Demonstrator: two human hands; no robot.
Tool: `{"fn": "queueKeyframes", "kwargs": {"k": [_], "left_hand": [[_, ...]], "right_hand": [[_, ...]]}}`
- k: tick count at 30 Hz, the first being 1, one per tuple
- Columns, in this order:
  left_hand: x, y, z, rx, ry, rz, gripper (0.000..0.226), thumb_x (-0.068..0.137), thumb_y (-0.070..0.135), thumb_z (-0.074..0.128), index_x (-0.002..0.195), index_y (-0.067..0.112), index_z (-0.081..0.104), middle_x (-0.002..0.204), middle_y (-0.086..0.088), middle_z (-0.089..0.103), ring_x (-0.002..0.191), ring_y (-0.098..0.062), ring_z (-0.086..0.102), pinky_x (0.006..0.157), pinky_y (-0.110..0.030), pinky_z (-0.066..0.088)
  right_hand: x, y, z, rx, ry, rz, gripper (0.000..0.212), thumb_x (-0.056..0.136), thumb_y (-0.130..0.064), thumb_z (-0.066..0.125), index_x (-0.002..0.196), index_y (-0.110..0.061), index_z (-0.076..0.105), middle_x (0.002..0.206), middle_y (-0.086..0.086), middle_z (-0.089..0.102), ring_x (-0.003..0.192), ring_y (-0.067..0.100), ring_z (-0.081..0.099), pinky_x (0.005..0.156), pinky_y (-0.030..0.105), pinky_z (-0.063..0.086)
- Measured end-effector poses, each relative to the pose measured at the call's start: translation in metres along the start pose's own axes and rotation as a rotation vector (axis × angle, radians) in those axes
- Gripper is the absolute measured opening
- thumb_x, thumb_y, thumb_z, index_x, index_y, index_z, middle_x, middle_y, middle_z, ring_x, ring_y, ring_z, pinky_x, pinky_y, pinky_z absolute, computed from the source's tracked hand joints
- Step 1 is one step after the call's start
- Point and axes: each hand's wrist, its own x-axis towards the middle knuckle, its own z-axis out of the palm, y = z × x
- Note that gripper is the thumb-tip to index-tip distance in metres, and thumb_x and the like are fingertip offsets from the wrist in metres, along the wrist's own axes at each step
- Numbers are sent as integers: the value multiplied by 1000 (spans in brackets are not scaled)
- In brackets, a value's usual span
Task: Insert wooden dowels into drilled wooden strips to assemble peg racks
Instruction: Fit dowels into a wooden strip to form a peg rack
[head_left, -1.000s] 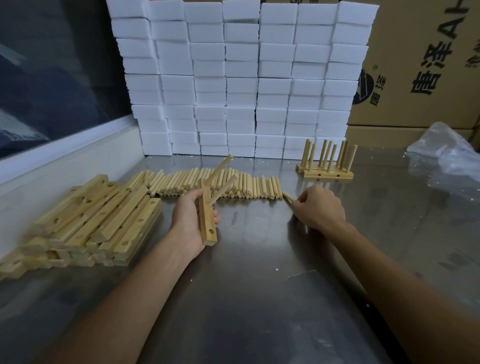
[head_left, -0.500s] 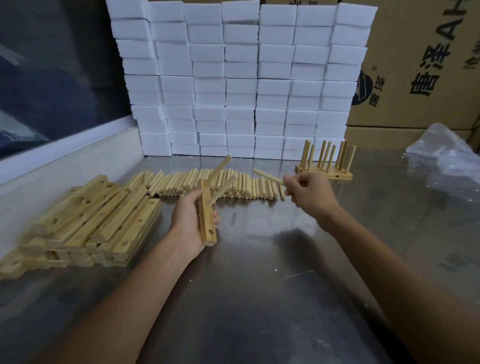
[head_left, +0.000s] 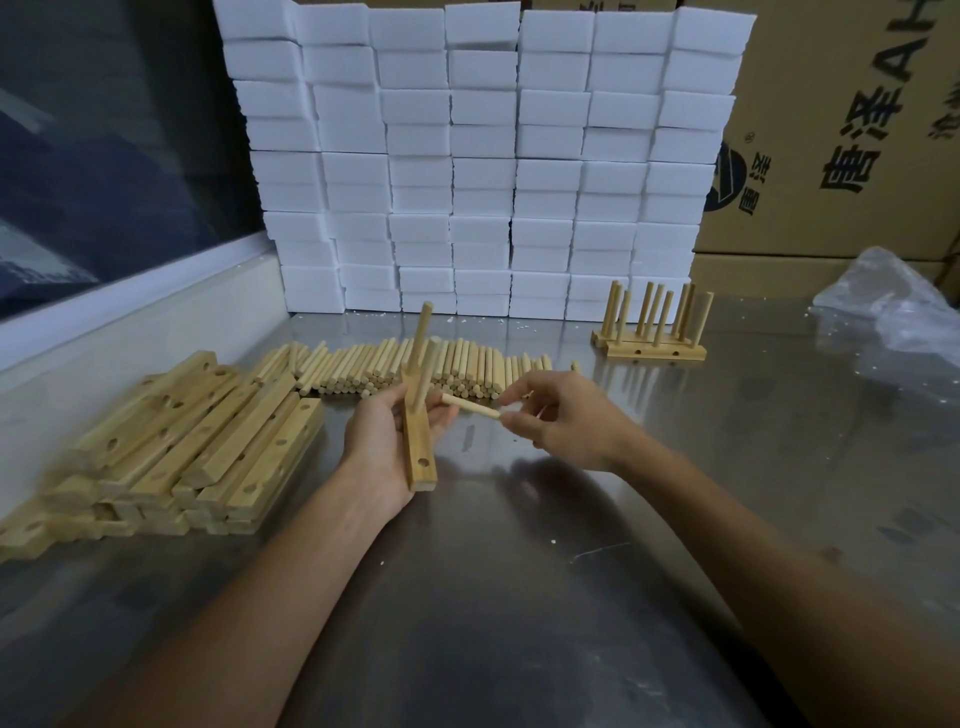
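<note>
Head view looks down on a steel counter (head_left: 519, 597) whose far edge is lined by a tall wall of stacked white foam blocks (head_left: 483, 156), with printed cardboard boxes (head_left: 841, 130) behind the far right corner and a crumpled clear plastic bag (head_left: 898, 317) lying near the right edge. Along the left edge sits a layered pile of drilled wooden strips (head_left: 171, 447). Beyond the hands, toward the far edge, loose dowels (head_left: 415, 369) lie side by side in a long row. A finished peg rack (head_left: 652, 327) stands upright near the far edge, right of that row and just in front of the foam.

Over the middle of the counter the left hand (head_left: 382, 441) grips a drilled strip (head_left: 420, 447), fingers curled round it, held lengthwise away from the body with one empty hole showing near its close end. Two pegs (head_left: 422, 348) already stand in its far part. Just to its right, the right hand (head_left: 563, 421) pinches a single dowel (head_left: 470, 406) between thumb and fingertips; the dowel lies roughly level, its free end pointing left and reaching the left hand's fingers beside the strip.
</note>
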Motion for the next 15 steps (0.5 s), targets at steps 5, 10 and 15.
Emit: {"fn": "queueKeyframes", "kwargs": {"k": [5, 10, 15], "left_hand": [[-5, -1, 3, -24, -14, -13, 24, 100, 12, 52, 115, -4, 60, 84, -20, 75, 82, -28, 75, 58, -34, 61], [-13, -7, 10, -2, -54, -57, 30, 100, 11, 49, 123, -5, 57, 92, -26, 73, 87, -31, 74, 63, -36, 62], [-18, -10, 15, -6, -93, -90, 29, 102, 14, 48, 118, -8, 57, 88, -25, 74, 80, -30, 75, 61, -34, 62]], "right_hand": [[0, -5, 6, -165, -72, -85, 28, 90, -33, 62, 118, -34, 63, 87, -6, 66, 78, 11, 64, 77, 36, 58], [1, -7, 11, -243, 43, -125, 14, 92, -47, 59, 92, -33, 61, 69, -9, 62, 63, 7, 58, 60, 27, 53], [2, -10, 12, -237, 70, -175, 20, 98, -36, 57, 96, -18, 65, 74, -9, 61, 68, 9, 57, 61, 24, 47]]}}
